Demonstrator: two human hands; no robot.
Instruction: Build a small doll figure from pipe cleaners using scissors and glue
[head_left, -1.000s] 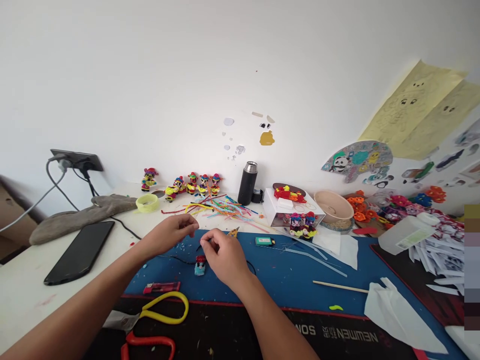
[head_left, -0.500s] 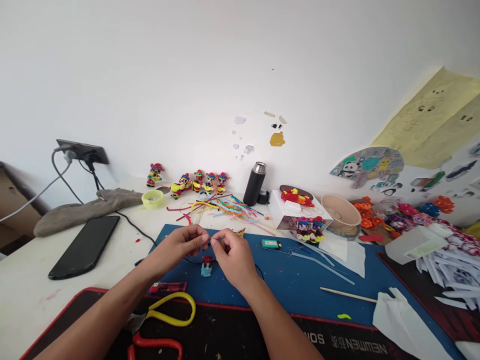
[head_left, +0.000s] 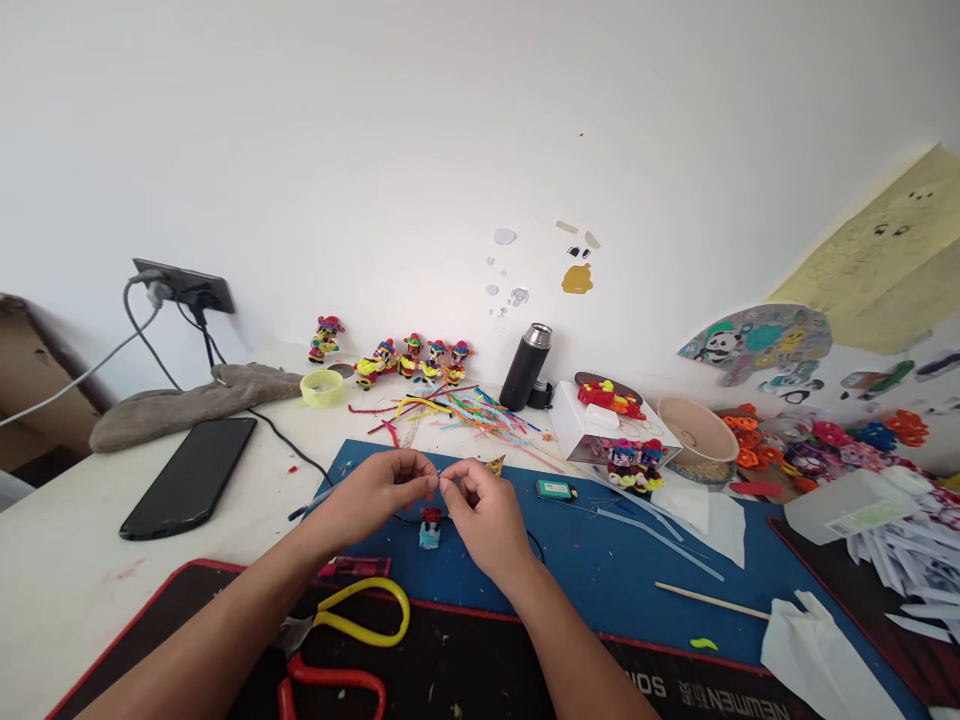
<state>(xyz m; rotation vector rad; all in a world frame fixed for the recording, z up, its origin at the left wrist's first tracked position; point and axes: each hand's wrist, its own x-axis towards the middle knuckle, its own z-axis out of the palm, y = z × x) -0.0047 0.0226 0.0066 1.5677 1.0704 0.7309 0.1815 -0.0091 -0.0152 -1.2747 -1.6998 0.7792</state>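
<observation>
Left hand (head_left: 397, 482) and right hand (head_left: 481, 502) nearly meet over blue mat (head_left: 600, 580), pinched narrow, apparently on a tiny dark piece (head_left: 440, 475), unidentifiable from here. Judged step: fingertip shaping; next calls for steady, light grip. Small figure (head_left: 430, 530) on mat, between the wrists: red top, pale-blue body.

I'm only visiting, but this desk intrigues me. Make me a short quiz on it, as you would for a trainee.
1. True or false: the black phone lies to the left of the scissors.
2. The scissors' handles are: A) both yellow, B) one yellow, one red, C) both red?
3. Fill in: the left hand and right hand have their fingertips close together over the blue ___.

Key: 1. True. 2. B. 3. Mat.
</observation>
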